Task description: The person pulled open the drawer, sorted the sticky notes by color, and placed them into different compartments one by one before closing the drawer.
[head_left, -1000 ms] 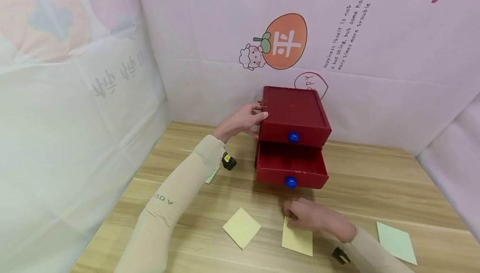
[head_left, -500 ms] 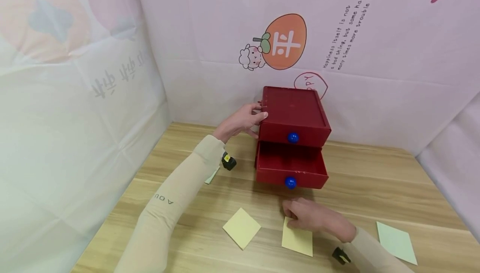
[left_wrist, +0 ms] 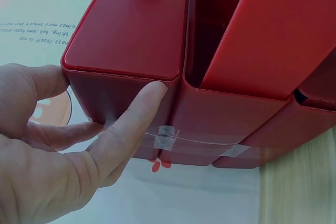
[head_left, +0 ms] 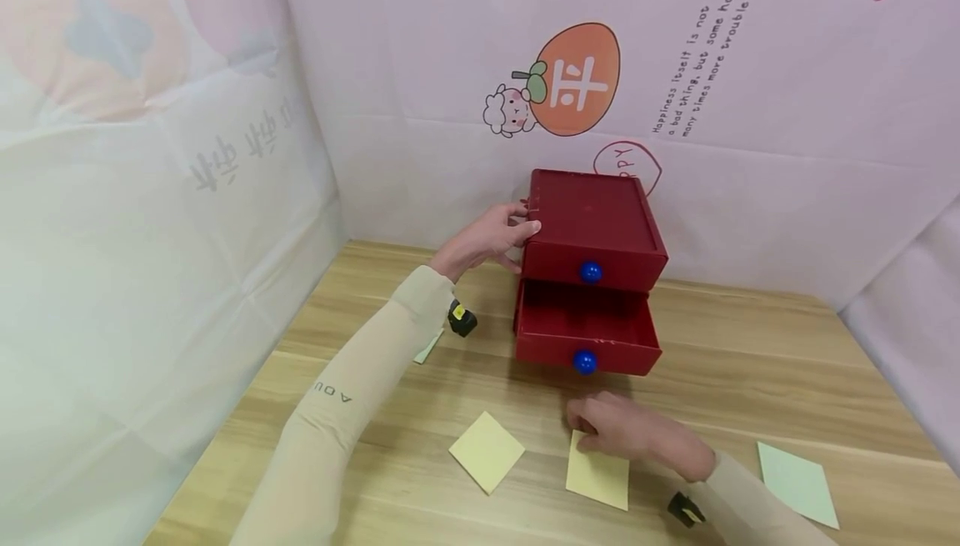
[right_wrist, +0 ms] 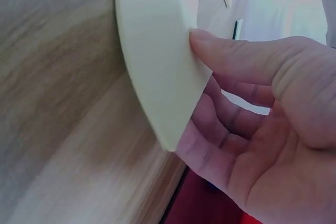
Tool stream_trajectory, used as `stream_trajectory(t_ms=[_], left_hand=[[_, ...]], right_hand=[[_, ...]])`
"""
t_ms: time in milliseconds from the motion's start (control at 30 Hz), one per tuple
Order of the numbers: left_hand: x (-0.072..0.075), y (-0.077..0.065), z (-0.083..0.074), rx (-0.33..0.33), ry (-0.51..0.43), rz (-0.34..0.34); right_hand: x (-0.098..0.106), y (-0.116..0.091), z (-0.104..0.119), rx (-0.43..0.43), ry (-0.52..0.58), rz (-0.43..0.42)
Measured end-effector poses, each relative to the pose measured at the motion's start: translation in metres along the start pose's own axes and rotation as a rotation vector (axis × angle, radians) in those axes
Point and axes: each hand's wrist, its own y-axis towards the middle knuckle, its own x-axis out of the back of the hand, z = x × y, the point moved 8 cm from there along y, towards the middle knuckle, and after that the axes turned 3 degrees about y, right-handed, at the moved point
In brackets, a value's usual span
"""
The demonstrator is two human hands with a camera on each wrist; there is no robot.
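Observation:
A red drawer cabinet [head_left: 592,211] stands at the back of the table, its second drawer [head_left: 543,349] pulled out and nothing visible inside. My left hand [head_left: 486,239] rests on the cabinet's upper left side. In the left wrist view its fairly straight, spread fingers [left_wrist: 131,114] touch the side wall and edges. In front of the open drawer, my right hand [head_left: 615,427] pinches the far edge of a yellow sticky note [head_left: 597,479] between thumb and fingers. The right wrist view shows that sticky note [right_wrist: 155,51] bending up at the pinched edge.
Another yellow sticky note [head_left: 487,452] lies left of the held one. A pale green note [head_left: 798,483] is at the right, a second green note [head_left: 429,348] partly behind the left sleeve. Blue knobs [head_left: 585,362] stick out from the drawers. Printed cloth [head_left: 420,71] hangs behind.
The head view has shifted slightly. Both hands keep their places, the left on the cabinet and the right at the yellow sticky note.

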Motion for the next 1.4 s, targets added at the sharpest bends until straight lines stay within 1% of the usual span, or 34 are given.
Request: stream_trajectory(t_ms=[200,333,433,633,733,867,967,1100,1233,1400], left_hand=[[-0.001,0.001,0.000,0.011,-0.014,-0.005],[-0.001,0.002,0.001,0.018,-0.008,-0.006],[-0.002,0.003,0.001,0.016,-0.006,-0.001],[-0.002,0.002,-0.001,0.010,-0.010,0.002],[-0.001,0.002,-0.001,0.008,-0.003,0.000],[0.000,0.002,-0.001,0.003,0.000,0.002],[0.000,0.002,-0.001,0.004,0.002,0.003],[0.000,0.001,-0.001,0.006,0.005,0.004],[0.000,0.000,-0.001,0.001,0.008,0.003],[0.000,-0.001,-0.002,0.000,0.015,-0.001]], right_hand=[[0.002,-0.005,0.002,0.004,-0.011,-0.018],[0.008,-0.011,0.009,0.027,0.009,-0.037],[0.014,-0.016,0.015,0.053,0.038,-0.049],[0.026,-0.023,0.028,0.094,0.108,-0.018],[0.034,-0.026,0.035,0.122,0.139,-0.021],[0.051,-0.031,0.045,0.170,0.145,-0.081],[0.065,-0.036,0.049,0.181,0.138,-0.127],[0.083,-0.042,0.049,0.185,0.124,-0.182],[0.105,-0.048,0.046,0.221,0.051,-0.310],[0.134,-0.056,0.041,0.220,0.007,-0.462]])
